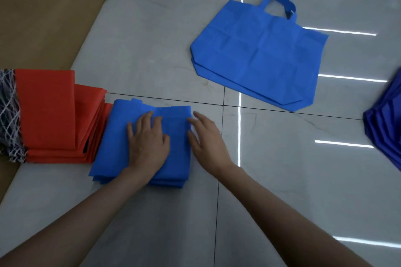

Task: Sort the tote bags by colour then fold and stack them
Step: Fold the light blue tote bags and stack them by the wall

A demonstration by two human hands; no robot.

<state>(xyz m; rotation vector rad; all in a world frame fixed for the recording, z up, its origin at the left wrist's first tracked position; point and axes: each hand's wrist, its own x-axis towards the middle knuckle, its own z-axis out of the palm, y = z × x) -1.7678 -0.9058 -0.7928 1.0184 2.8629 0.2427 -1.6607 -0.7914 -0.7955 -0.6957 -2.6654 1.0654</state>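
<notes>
A: Largest items first?
B: Pale tiled floor (152,28), with cardboard boxes (43,6) along its far left. One light blue tote bag (260,54) lies flat and unfolded, handles pointing away, well apart from the stacks.
A: Stacks?
B: At left, the folded red stack (50,115). Touching its right side, the folded light blue stack (112,136). At the right edge, dark blue bags (386,119), cut off by the frame.
A: Hands?
B: On top of the light blue stack, the left hand (147,136) presses flat, fingers spread. At that stack's right edge, the right hand (206,138) touches with straight fingers, gripping nothing.
</notes>
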